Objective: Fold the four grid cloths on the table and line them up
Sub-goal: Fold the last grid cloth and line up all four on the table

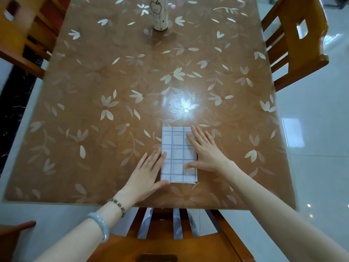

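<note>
One folded grid cloth (177, 154) under two spread grips: left grip (145, 174) at its edge, right grip (205, 154) atop.

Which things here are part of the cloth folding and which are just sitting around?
Job: folded grid cloth; left hand and right hand, open, touching it; table.
Just there: patterned tumbler at the far end; wooden chairs.

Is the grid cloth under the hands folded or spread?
Folded. The grid cloth is a small rectangle, a lower layer peeking out at its near right corner.
</note>
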A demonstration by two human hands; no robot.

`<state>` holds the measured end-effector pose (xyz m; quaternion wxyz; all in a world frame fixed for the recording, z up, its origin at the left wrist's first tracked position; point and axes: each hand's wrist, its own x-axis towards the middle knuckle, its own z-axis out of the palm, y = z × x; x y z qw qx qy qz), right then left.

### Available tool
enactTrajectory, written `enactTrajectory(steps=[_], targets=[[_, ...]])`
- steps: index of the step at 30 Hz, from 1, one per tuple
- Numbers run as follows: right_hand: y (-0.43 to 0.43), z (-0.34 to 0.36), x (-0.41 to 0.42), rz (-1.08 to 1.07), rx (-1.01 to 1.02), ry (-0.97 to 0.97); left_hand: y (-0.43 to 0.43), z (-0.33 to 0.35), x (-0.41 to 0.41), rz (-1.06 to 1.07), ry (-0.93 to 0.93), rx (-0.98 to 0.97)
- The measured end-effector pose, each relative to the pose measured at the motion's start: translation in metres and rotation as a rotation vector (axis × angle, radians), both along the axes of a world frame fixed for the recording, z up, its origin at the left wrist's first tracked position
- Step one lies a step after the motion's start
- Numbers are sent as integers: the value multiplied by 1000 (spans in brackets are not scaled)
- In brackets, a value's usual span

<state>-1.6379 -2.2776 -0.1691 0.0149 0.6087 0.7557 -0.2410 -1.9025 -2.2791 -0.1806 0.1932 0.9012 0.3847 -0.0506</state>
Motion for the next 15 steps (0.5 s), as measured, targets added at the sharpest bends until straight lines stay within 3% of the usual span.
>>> enactTrajectory(steps=[3,8,15], targets=[[-13,5,-8,-278,81,224,10,16,23,351,-163,-122],[-25,-11,-18,-335,206,112,18,24,75,926,-332,-221],[-27,-17,-16,-356,233,116,27,19,100,1145,-458,-394]])
